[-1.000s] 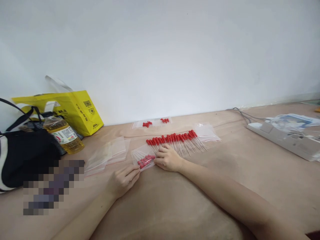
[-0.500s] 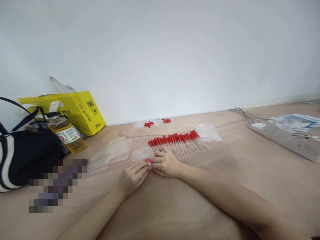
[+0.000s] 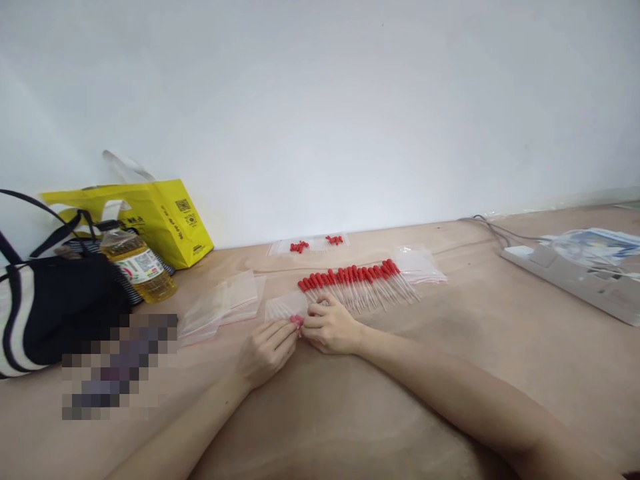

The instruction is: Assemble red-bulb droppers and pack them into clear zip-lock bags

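Note:
Between my hands is a small clear zip bag (image 3: 283,307), with several red-topped droppers inside, their red bulbs (image 3: 297,321) toward me. My left hand (image 3: 269,350) pinches the bag's near edge from the left, fingers closed. Opposite it, my right hand (image 3: 331,327) is closed on the same edge, its fingertips almost meeting the left ones; the bag's edge is partly hidden there. Just beyond my right hand lies a row of droppers (image 3: 357,283) with red bulbs and thin clear stems, bulbs pointing toward the wall.
Loose clear bags (image 3: 227,300) lie to the left and a stack of bags (image 3: 420,264) to the right. Filled bags (image 3: 313,245) rest near the wall. An oil bottle (image 3: 140,263), yellow bag (image 3: 185,227) and black bag (image 3: 65,307) stand left; a power strip (image 3: 575,280) lies right.
Both hands stay at the bag's near edge, with only a slight shift of the fingers. The whole view has moved slightly.

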